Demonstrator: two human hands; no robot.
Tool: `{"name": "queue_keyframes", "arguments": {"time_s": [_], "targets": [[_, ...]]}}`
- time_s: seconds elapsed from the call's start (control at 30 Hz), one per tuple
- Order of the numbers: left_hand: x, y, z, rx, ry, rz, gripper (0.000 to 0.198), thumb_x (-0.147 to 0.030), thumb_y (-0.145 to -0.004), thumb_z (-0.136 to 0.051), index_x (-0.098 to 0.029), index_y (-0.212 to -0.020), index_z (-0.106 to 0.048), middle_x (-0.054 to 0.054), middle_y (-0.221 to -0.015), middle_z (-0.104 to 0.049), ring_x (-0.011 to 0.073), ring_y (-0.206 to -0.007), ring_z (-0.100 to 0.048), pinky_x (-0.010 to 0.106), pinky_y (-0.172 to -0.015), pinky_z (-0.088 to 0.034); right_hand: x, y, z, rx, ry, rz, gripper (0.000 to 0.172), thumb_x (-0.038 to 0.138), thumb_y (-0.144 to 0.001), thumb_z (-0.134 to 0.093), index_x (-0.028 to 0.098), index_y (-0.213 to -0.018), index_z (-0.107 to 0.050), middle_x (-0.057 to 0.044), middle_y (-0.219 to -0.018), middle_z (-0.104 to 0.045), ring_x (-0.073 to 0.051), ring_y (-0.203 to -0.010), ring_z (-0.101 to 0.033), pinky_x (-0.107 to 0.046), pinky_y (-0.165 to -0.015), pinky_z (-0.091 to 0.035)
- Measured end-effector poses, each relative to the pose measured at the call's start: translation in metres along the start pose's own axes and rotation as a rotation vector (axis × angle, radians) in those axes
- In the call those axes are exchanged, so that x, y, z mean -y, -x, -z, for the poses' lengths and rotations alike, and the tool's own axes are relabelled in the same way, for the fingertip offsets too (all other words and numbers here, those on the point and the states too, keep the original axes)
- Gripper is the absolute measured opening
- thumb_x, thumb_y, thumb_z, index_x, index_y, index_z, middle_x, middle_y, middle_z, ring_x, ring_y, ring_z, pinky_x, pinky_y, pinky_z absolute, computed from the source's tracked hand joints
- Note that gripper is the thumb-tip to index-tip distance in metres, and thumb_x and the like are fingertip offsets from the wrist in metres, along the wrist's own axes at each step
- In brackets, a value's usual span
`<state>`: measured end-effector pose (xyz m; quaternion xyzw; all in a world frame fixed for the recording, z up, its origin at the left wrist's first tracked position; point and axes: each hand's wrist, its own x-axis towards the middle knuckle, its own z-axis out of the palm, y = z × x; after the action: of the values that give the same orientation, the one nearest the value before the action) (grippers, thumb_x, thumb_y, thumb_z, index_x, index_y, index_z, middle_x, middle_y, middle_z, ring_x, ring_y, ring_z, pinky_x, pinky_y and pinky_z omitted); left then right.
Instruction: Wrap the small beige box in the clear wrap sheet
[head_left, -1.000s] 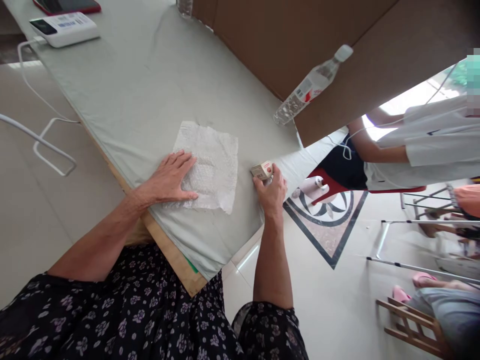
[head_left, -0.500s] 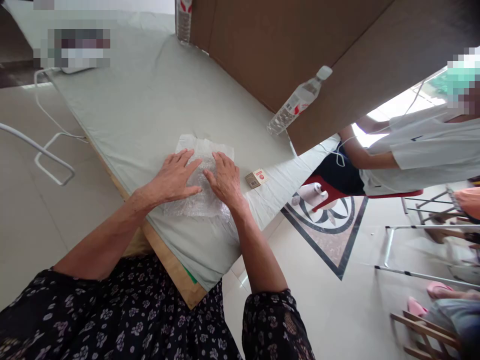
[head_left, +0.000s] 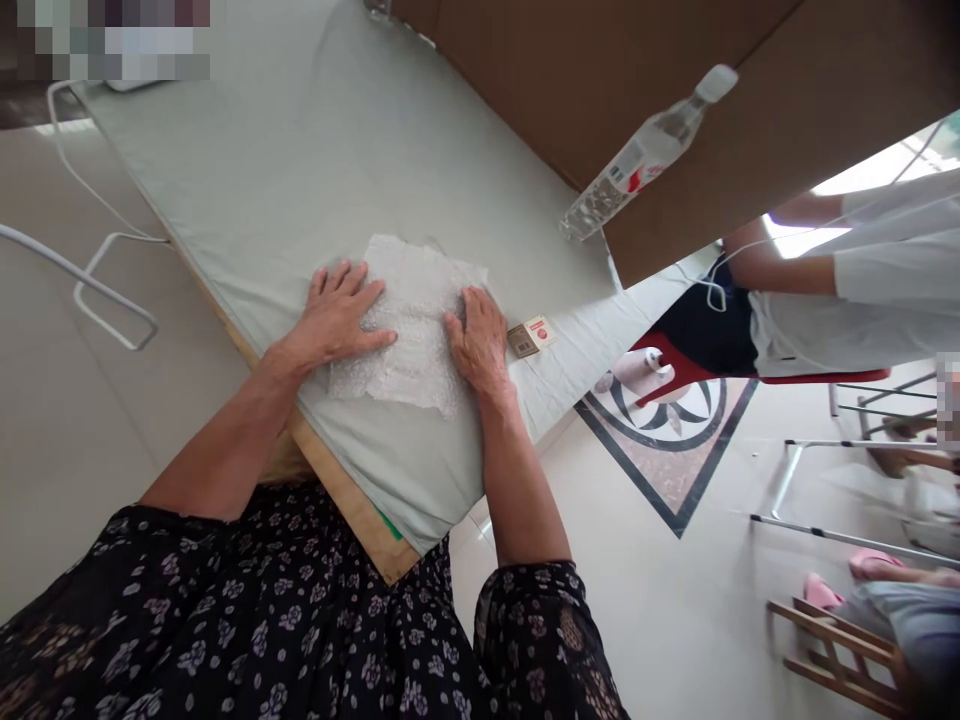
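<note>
A sheet of bubble wrap (head_left: 412,335) lies flat on the pale cloth of the table (head_left: 262,170), close to its near corner. My left hand (head_left: 341,315) rests on the sheet's left edge, fingers spread. On the opposite edge lies my right hand (head_left: 480,340), its fingers stretched forward and the thumb apart. Neither hand grips anything. Just right of my right hand sits a small box (head_left: 529,337) with a brown side and a cream side with red print.
A clear plastic bottle (head_left: 645,160) with a red-and-white label stands before a large brown cardboard panel (head_left: 525,90). White cable (head_left: 112,240) hangs off the table's left side. At right sits a person in a white shirt (head_left: 885,270); metal-framed and wooden stools (head_left: 840,640) stand beyond.
My hands have moved apart, from the middle of the bubble wrap to its left and right edges, so more of the sheet shows. The camera view has shifted slightly.
</note>
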<state>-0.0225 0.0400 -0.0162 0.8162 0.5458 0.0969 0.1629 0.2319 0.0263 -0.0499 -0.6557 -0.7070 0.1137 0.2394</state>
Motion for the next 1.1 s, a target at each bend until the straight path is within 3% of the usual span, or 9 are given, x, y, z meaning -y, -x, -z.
{"name": "queue_keyframes", "arguments": {"time_s": [0.17, 0.27, 0.47, 0.6, 0.73, 0.9, 1.0, 1.1], "targets": [[-0.010, 0.023, 0.005, -0.024, 0.011, -0.153, 0.091, -0.066, -0.087, -0.069, -0.024, -0.162, -0.039, 0.016, -0.176, -0.026, 0.0443, -0.163, -0.016, 0.063, -0.129, -0.014, -0.001, -0.001, -0.002, -0.026, 0.001, 0.006, 0.052, 0.043, -0.104, -0.049, 0.017, -0.149, -0.055, -0.017, -0.161, -0.053, -0.031, -0.153, -0.044, -0.057, -0.129, -0.030], [-0.017, 0.037, -0.001, 0.077, -0.042, -0.259, 0.088, -0.064, -0.089, -0.068, -0.019, -0.160, -0.043, 0.019, -0.175, -0.028, 0.0425, -0.163, -0.019, 0.058, -0.131, -0.014, -0.001, -0.001, -0.002, -0.017, 0.033, 0.008, 0.049, 0.036, -0.105, -0.045, 0.018, -0.150, -0.053, -0.016, -0.161, -0.053, -0.031, -0.152, -0.045, -0.058, -0.128, -0.032], [-0.019, 0.045, -0.008, 0.151, -0.110, -0.260, 0.092, -0.072, -0.087, -0.066, -0.018, -0.160, -0.044, 0.019, -0.176, -0.025, 0.0436, -0.164, -0.017, 0.060, -0.132, -0.012, 0.003, -0.004, 0.004, -0.008, 0.081, -0.011, 0.048, 0.020, -0.103, -0.036, 0.017, -0.148, -0.053, -0.016, -0.159, -0.055, -0.029, -0.149, -0.049, -0.056, -0.126, -0.036], [-0.019, 0.043, -0.005, 0.168, -0.105, -0.248, 0.094, -0.072, -0.086, -0.067, -0.020, -0.160, -0.045, 0.018, -0.177, -0.024, 0.0445, -0.164, -0.016, 0.061, -0.131, -0.012, 0.022, 0.014, 0.014, -0.036, 0.126, 0.011, 0.047, 0.025, -0.104, -0.042, 0.018, -0.149, -0.052, -0.017, -0.162, -0.051, -0.032, -0.154, -0.043, -0.059, -0.126, -0.034], [-0.020, 0.044, -0.003, 0.178, -0.094, -0.242, 0.094, -0.071, -0.086, -0.068, -0.020, -0.161, -0.044, 0.018, -0.177, -0.023, 0.0447, -0.164, -0.014, 0.061, -0.132, -0.010, 0.039, 0.042, 0.015, 0.028, 0.134, 0.095, 0.048, 0.033, -0.105, -0.046, 0.019, -0.151, -0.052, -0.016, -0.163, -0.051, -0.031, -0.155, -0.042, -0.057, -0.125, -0.036], [-0.017, 0.043, 0.000, 0.173, -0.023, -0.256, 0.090, -0.072, -0.085, -0.067, -0.021, -0.157, -0.048, 0.018, -0.176, -0.025, 0.0436, -0.164, -0.016, 0.062, -0.132, -0.012, 0.038, 0.051, 0.009, 0.080, 0.102, 0.099, 0.048, 0.037, -0.104, -0.050, 0.019, -0.148, -0.055, -0.016, -0.161, -0.054, -0.031, -0.152, -0.046, -0.056, -0.123, -0.037], [-0.012, 0.041, 0.001, 0.094, 0.058, -0.248, 0.079, -0.067, -0.091, -0.062, -0.018, -0.153, -0.053, 0.019, -0.175, -0.029, 0.0397, -0.164, -0.021, 0.057, -0.132, -0.019, 0.032, 0.050, 0.018, -0.018, 0.084, 0.105, 0.044, 0.037, -0.103, -0.052, 0.021, -0.143, -0.058, -0.015, -0.157, -0.057, -0.031, -0.150, -0.049, -0.056, -0.123, -0.038], [-0.008, 0.039, -0.001, 0.024, 0.083, -0.228, 0.073, -0.061, -0.093, -0.060, -0.015, -0.151, -0.055, 0.019, -0.172, -0.034, 0.0382, -0.163, -0.024, 0.055, -0.132, -0.021, 0.015, 0.052, 0.034, -0.252, 0.085, 0.022, 0.044, 0.036, -0.100, -0.053, 0.024, -0.142, -0.057, -0.015, -0.160, -0.052, -0.034, -0.151, -0.046, -0.061, -0.122, -0.035]]}}
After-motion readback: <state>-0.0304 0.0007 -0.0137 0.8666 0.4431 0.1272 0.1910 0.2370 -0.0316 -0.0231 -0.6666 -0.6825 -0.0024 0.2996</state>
